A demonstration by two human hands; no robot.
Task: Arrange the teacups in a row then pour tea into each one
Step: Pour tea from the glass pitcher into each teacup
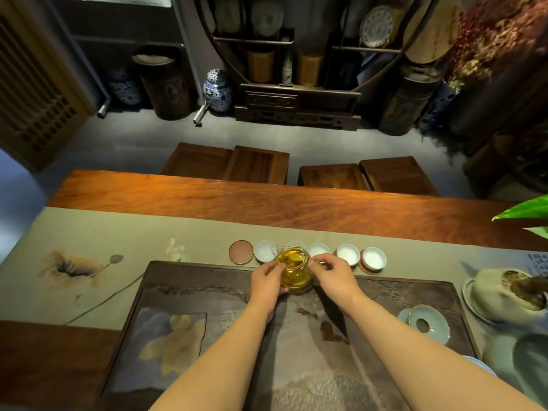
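A glass pitcher (pixel 294 268) of amber tea stands at the far edge of the dark tea tray (pixel 207 280). My left hand (pixel 267 281) cups its left side and base. My right hand (pixel 332 275) pinches its handle on the right. Behind it, several white teacups stand in a row on the cloth runner: one (pixel 264 251) left of the pitcher, one partly hidden behind it, and others to the right (pixel 318 250), (pixel 348 254), (pixel 374 258). The cups look empty. A bare reddish coaster (pixel 241 252) lies at the row's left end.
A pale celadon lid or saucer (pixel 428 323) sits at the tray's right. Right of the tray, a bowl holds a crumpled cloth (pixel 504 295). Wet spots mark the tray's middle. Green leaves (pixel 525 212) reach in from the right. Wooden stools stand beyond the table.
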